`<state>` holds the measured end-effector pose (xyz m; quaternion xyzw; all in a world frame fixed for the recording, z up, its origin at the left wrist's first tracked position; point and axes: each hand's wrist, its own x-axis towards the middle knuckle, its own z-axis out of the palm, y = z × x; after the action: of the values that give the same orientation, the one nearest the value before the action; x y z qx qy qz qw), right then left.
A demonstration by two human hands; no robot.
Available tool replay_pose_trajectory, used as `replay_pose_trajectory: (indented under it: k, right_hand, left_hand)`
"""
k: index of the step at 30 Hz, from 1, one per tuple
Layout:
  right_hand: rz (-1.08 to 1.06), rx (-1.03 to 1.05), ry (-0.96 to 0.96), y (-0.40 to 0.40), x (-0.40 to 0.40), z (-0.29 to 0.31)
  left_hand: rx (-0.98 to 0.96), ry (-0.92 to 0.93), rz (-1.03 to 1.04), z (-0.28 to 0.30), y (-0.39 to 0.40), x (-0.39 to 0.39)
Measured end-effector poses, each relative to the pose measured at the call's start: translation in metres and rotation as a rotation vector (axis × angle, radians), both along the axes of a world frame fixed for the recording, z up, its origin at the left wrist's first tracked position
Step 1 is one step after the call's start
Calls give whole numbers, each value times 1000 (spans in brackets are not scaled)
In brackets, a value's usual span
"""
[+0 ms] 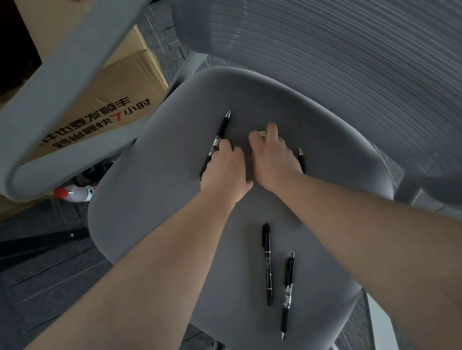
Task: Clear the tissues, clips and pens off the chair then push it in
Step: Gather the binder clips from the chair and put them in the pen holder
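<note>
A: Status on the chair?

B: Mid-clear. No tissues in view on the seat, so that part looks done, or they sit under the hands. Pens remain. Chair not pushed in; backrest and armrest stand free, with cardboard boxes on the floor past the seat's left edge.

A: Hands?

B: Both down on the seat, touching each other, toward the back edge. Left hand curls its fingers over a black pen that points toward the back-left corner; looks like a pinch on the barrel, not lifted. Right hand is cupped, fingers closed over something small and pale at its fingertips. Possibly a clip or a folded tissue; too blurred to say.

A: Counts?

B: Largest to smallest:
- Chair: one.
- Pens: four visible. The one under the left hand, a dark tip poking out just beside the right hand, then a marker pen and a click pen lying side by side near the front edge, apart from each other.
- Clips: none clearly seen; maybe one under the right hand.
- Tissues: zero seen.

A: Left to do?

B: Lift all four pens, remove whatever the right hand covers, then push the chair in.
</note>
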<state>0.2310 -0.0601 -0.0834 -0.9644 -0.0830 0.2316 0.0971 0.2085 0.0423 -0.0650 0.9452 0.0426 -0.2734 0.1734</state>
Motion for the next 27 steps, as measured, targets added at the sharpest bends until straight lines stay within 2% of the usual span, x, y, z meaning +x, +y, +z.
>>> replay_pose_trajectory:
  k: [5, 11, 17, 22, 27]
  right_hand:
    - [-58, 39, 35, -1, -12, 1]
    - [-125, 78, 50, 2, -13, -1]
    - [-128, 142, 19, 1, -19, -2]
    - [-280, 139, 63, 2, -22, 1]
    - [-304, 169, 83, -2, -24, 9]
  left_hand:
    - [22, -26, -58, -2, -10, -8]
    - [-40, -32, 21, -1, -8, -15]
    - [-56, -28, 4, 2, 1, -24]
    - [-76, -33, 19, 7, 8, -31]
    - [-112, -63, 42, 17, 12, -32]
